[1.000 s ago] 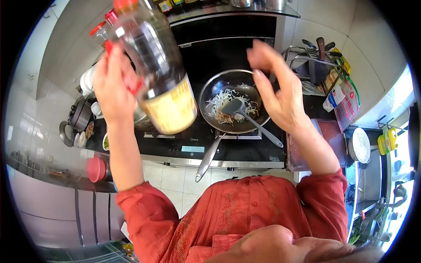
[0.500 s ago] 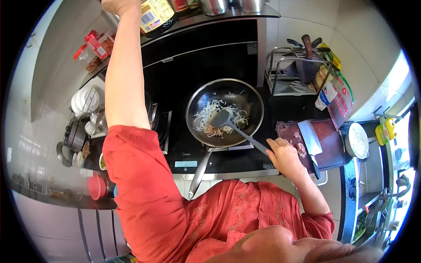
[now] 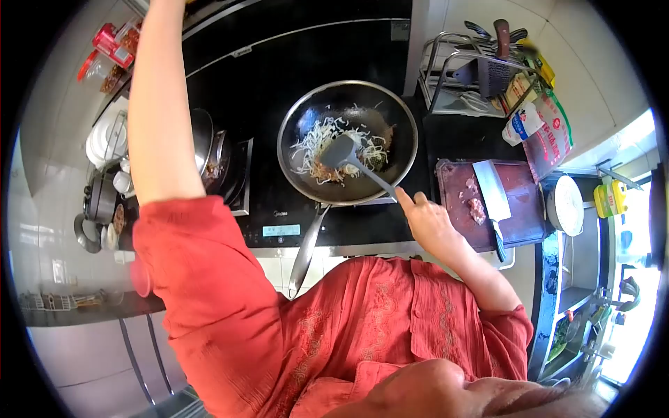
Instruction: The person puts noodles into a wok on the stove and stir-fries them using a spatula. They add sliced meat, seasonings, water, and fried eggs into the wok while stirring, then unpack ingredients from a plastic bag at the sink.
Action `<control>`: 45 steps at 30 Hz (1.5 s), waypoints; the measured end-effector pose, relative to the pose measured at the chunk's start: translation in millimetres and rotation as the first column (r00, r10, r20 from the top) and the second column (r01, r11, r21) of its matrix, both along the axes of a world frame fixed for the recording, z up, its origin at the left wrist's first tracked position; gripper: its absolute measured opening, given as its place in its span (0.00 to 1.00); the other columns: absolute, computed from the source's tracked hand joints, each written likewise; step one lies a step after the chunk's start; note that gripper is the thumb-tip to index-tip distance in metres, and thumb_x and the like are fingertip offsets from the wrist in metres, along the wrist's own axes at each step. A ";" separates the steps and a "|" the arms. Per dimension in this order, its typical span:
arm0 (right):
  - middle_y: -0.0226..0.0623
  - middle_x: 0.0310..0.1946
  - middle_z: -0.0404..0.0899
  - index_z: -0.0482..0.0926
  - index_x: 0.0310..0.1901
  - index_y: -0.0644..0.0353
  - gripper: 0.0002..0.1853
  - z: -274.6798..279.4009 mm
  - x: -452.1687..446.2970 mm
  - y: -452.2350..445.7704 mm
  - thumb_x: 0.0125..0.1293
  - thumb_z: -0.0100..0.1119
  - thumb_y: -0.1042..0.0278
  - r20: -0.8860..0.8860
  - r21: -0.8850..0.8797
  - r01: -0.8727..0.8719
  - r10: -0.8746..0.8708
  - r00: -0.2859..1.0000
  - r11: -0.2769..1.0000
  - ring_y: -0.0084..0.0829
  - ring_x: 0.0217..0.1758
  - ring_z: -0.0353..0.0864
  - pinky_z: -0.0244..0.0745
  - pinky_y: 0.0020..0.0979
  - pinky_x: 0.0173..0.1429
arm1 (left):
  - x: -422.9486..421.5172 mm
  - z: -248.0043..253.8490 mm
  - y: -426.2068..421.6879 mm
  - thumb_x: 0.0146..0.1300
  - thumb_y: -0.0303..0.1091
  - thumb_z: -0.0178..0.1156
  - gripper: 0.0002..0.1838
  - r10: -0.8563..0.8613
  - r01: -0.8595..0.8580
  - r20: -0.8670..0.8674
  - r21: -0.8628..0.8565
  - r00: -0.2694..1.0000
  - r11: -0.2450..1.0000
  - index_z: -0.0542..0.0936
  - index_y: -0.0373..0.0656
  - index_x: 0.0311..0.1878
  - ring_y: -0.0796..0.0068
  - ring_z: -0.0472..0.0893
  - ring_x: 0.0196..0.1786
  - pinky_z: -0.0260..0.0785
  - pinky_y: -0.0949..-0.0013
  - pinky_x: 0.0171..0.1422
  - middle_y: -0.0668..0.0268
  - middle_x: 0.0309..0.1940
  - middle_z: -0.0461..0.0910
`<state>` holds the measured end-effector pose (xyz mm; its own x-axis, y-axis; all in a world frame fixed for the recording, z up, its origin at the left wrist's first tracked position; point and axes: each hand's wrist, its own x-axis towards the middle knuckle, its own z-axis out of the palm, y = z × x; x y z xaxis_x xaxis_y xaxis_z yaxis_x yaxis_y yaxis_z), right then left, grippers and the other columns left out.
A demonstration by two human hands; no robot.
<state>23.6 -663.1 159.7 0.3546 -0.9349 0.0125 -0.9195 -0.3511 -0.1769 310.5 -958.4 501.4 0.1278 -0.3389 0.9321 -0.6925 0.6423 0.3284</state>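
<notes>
Head view, one cam.

R hand point(image 3: 426, 221): closing round the end of the spatula's grip, fingers wrapped, near the wok's near-right rim.
L arm point(image 3: 164, 118): reaching fwd and up, hand leaving the frame at top; L hand open or closed, can't tell.
Spatula point(image 3: 339, 151): slanting fwd-left from R hand, blade resting among the strips.
Wok point(image 3: 401, 150): sitting on the hob point(image 3: 261, 177), fwd-left of R hand.
Pale strips point(image 3: 306, 150): lying loosely in the wok, fwd-left of R hand, w/ browned bits point(image 3: 327, 174) gathering on the near side.
Wok handle point(image 3: 304, 251): pointing toward the body, left of R hand, no hand gripping it.
Board point(image 3: 523, 209): lying just right of R hand, bearing raw-looking meat point(image 3: 477, 210) & cleaver point(image 3: 493, 191).
Handling (judged): best working the blade low, sliding under the browned bits & turning them through the strips; short strokes inside the rim, so nothing is spilling.
Risk (judged): wok may be swivelling under a one-handed push; light pressure is serving better, esp. w/ L arm reaching away.
</notes>
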 end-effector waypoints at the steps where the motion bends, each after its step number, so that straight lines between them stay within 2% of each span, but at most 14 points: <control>1: 0.46 0.35 0.75 0.62 0.66 0.59 0.34 3.8 3.9 -7.0 0.54 0.54 0.81 -0.002 0.007 -0.010 0.010 1.000 1.000 0.41 0.33 0.83 0.80 0.37 0.34 | 4.9 -19.2 7.7 0.63 0.44 0.62 0.19 -0.073 0.075 0.037 -0.064 0.997 0.995 0.79 0.35 0.44 0.71 0.81 0.40 0.71 0.69 0.43 0.60 0.36 0.83; 3: 0.42 0.31 0.76 0.64 0.65 0.57 0.31 24.1 6.2 -20.4 0.57 0.52 0.78 -0.198 -0.067 -0.012 -0.002 0.980 0.998 0.35 0.28 0.84 0.79 0.33 0.29 | 16.6 -79.1 58.9 0.63 0.45 0.63 0.27 -0.182 0.162 0.066 0.233 0.981 0.959 0.72 0.37 0.59 0.70 0.81 0.42 0.71 0.73 0.48 0.59 0.38 0.82; 4: 0.36 0.27 0.76 0.66 0.63 0.56 0.28 39.9 3.8 -22.0 0.58 0.52 0.75 -0.281 -0.166 -0.038 -0.011 0.960 0.985 0.33 0.23 0.82 0.77 0.30 0.24 | 28.9 -115.7 81.5 0.66 0.37 0.60 0.15 -0.165 0.105 0.220 0.262 0.961 0.959 0.80 0.38 0.51 0.85 0.74 0.29 0.68 0.77 0.34 0.71 0.31 0.79; 5: 0.34 0.23 0.76 0.69 0.61 0.54 0.26 58.7 1.7 -21.4 0.59 0.54 0.74 -0.381 -0.213 -0.055 -0.031 0.924 0.976 0.32 0.23 0.82 0.77 0.29 0.24 | 34.9 -152.6 110.4 0.66 0.40 0.60 0.18 -0.265 0.200 0.094 0.438 0.960 0.877 0.79 0.41 0.55 0.85 0.76 0.35 0.69 0.78 0.39 0.71 0.36 0.81; 8: 0.36 0.22 0.77 0.72 0.57 0.54 0.20 94.0 -22.1 -16.6 0.62 0.55 0.70 -0.250 -0.162 -0.106 0.063 0.966 0.981 0.34 0.22 0.80 0.74 0.33 0.24 | 63.7 -249.9 193.6 0.68 0.36 0.58 0.12 -0.300 0.409 -0.298 0.799 0.906 0.441 0.80 0.37 0.44 0.82 0.77 0.30 0.71 0.76 0.36 0.69 0.29 0.79; 10: 0.41 0.23 0.78 0.71 0.55 0.56 0.18 118.6 -29.3 -7.4 0.64 0.55 0.69 -0.219 -0.078 -0.137 0.117 0.969 0.988 0.41 0.25 0.81 0.73 0.38 0.25 | 86.8 -299.9 240.6 0.71 0.44 0.52 0.18 -0.249 0.368 -0.340 0.927 0.907 0.072 0.79 0.36 0.45 0.80 0.79 0.32 0.70 0.76 0.32 0.66 0.31 0.81; 14: 0.43 0.23 0.78 0.71 0.52 0.58 0.17 145.3 -14.5 7.2 0.60 0.55 0.73 -0.380 0.119 -0.198 0.229 0.896 0.973 0.44 0.28 0.82 0.76 0.42 0.29 | 71.4 -354.9 315.0 0.72 0.50 0.50 0.27 -0.112 0.575 -0.619 0.772 0.777 -0.271 0.73 0.35 0.60 0.68 0.83 0.40 0.78 0.65 0.42 0.55 0.44 0.81; 15: 0.43 0.23 0.78 0.71 0.52 0.58 0.17 145.6 -6.4 6.4 0.60 0.55 0.73 -0.388 0.121 -0.205 0.236 0.891 0.971 0.44 0.28 0.82 0.76 0.42 0.29 | 61.5 -357.6 324.0 0.73 0.51 0.47 0.28 0.076 0.796 -0.831 0.495 0.551 -0.349 0.70 0.36 0.63 0.67 0.83 0.39 0.78 0.67 0.38 0.53 0.46 0.80; 17: 0.39 0.23 0.79 0.72 0.44 0.62 0.13 141.8 14.5 -1.4 0.56 0.57 0.77 -0.382 0.106 -0.262 0.283 0.880 0.959 0.41 0.29 0.83 0.77 0.37 0.30 | 41.6 -362.5 326.6 0.74 0.52 0.43 0.29 0.298 0.888 -0.857 0.323 0.421 -0.328 0.67 0.36 0.64 0.71 0.80 0.26 0.74 0.72 0.26 0.57 0.36 0.81; 20: 0.42 0.25 0.80 0.75 0.42 0.64 0.10 116.6 34.2 -31.2 0.57 0.56 0.75 -0.388 0.089 -0.272 0.285 0.876 0.958 0.42 0.31 0.84 0.79 0.39 0.32 | 38.1 -380.4 327.0 0.74 0.53 0.42 0.27 0.284 0.911 -0.937 0.075 0.204 -0.405 0.70 0.38 0.60 0.77 0.70 0.16 0.66 0.72 0.17 0.66 0.24 0.74; 23: 0.43 0.27 0.81 0.78 0.40 0.65 0.09 119.8 45.1 -34.9 0.57 0.56 0.74 -0.431 0.085 -0.268 0.278 0.858 0.960 0.42 0.33 0.85 0.80 0.38 0.34 | 25.6 -370.0 331.2 0.74 0.54 0.42 0.29 0.350 0.931 -0.909 0.099 0.229 -0.351 0.70 0.36 0.60 0.83 0.62 0.10 0.60 0.75 0.12 0.72 0.16 0.64; 33: 0.45 0.24 0.81 0.75 0.51 0.67 0.20 97.5 69.2 -4.3 0.54 0.56 0.75 -0.363 -0.010 -0.238 0.218 0.906 0.971 0.41 0.30 0.84 0.79 0.37 0.31 | 23.7 -376.7 331.6 0.73 0.55 0.42 0.29 0.293 0.906 -0.926 0.104 0.238 -0.409 0.69 0.37 0.61 0.83 0.61 0.12 0.59 0.72 0.14 0.73 0.17 0.63; 37: 0.44 0.28 0.82 0.72 0.54 0.71 0.20 101.6 67.8 28.1 0.60 0.53 0.74 -0.406 0.178 -0.120 0.184 0.895 0.977 0.40 0.31 0.85 0.80 0.37 0.30 | 22.6 -377.8 331.2 0.72 0.56 0.43 0.29 0.299 0.914 -0.921 0.121 0.249 -0.387 0.70 0.38 0.60 0.82 0.62 0.12 0.57 0.72 0.14 0.73 0.17 0.63; 45: 0.42 0.30 0.84 0.81 0.39 0.61 0.09 93.7 86.4 -6.7 0.58 0.56 0.73 -0.378 0.001 -0.195 0.181 0.908 0.981 0.39 0.34 0.86 0.81 0.36 0.32 | 18.0 -376.2 332.8 0.73 0.54 0.44 0.27 0.301 0.922 -0.923 0.117 0.238 -0.370 0.71 0.39 0.57 0.81 0.64 0.14 0.61 0.72 0.15 0.71 0.19 0.67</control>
<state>110.1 -669.9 253.4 0.5091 -0.8518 -0.1234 -0.8320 -0.5238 0.1830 328.5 -625.7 125.3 -0.5676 -0.6554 -0.4983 0.3261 -0.7347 0.5948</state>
